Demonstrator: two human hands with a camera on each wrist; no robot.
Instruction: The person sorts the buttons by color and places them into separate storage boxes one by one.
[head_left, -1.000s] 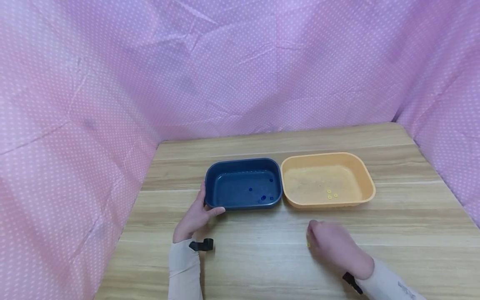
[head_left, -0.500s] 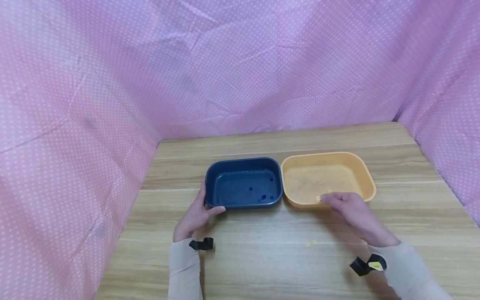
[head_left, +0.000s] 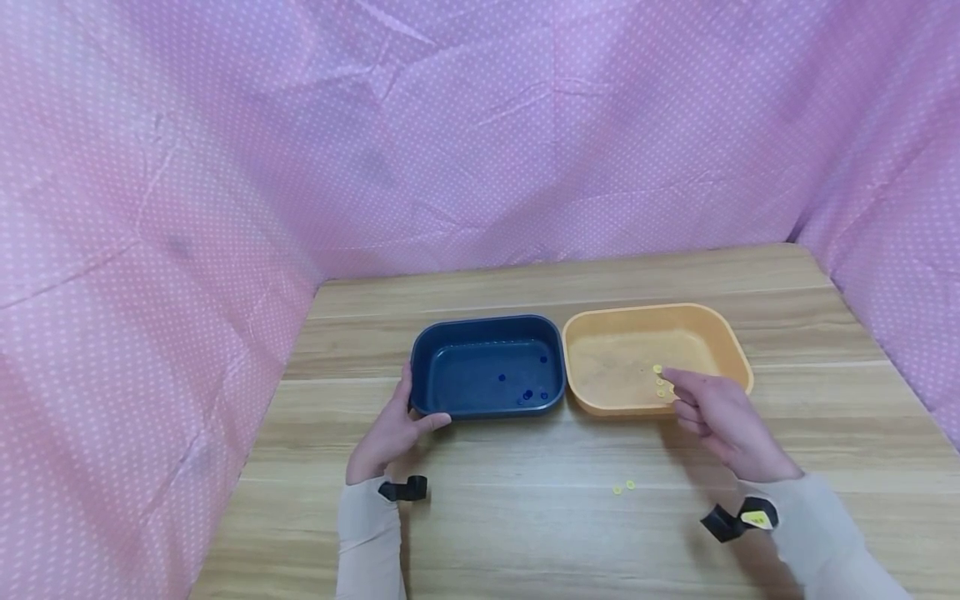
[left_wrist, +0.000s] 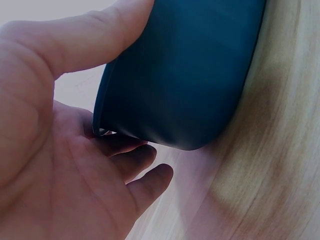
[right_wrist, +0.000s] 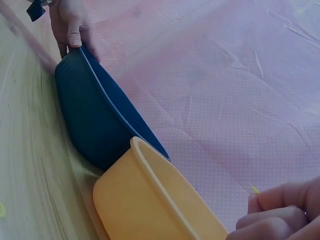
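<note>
My left hand [head_left: 390, 437] grips the near left corner of a dark blue plastic tub [head_left: 431, 410], thumb along its front rim and fingers at its side. In the left wrist view the thumb [left_wrist: 95, 37] lies against the tub's wall, with the other fingertips just under the rim. Over the yellow-orange tub [head_left: 735, 367] my right hand [head_left: 723, 421] pinches a small yellow ring [head_left: 657, 368] between thumb and index finger, the other fingers curled. A yellow edge of that ring [right_wrist: 255, 190] shows at the fingertips in the right wrist view.
Several small dark blue pieces [head_left: 528, 394] lie in the blue tub. A few yellow rings [head_left: 661, 393] lie in the orange one. Two more yellow rings [head_left: 630, 484] rest on the wooden table [head_left: 510, 517] in front. Pink dotted cloth [head_left: 480, 150] hangs behind and at both sides.
My right hand has risen from the rings on the table, moved forward and right to the orange tub with a yellow ring, then reached further in. The left hand has stayed put.
</note>
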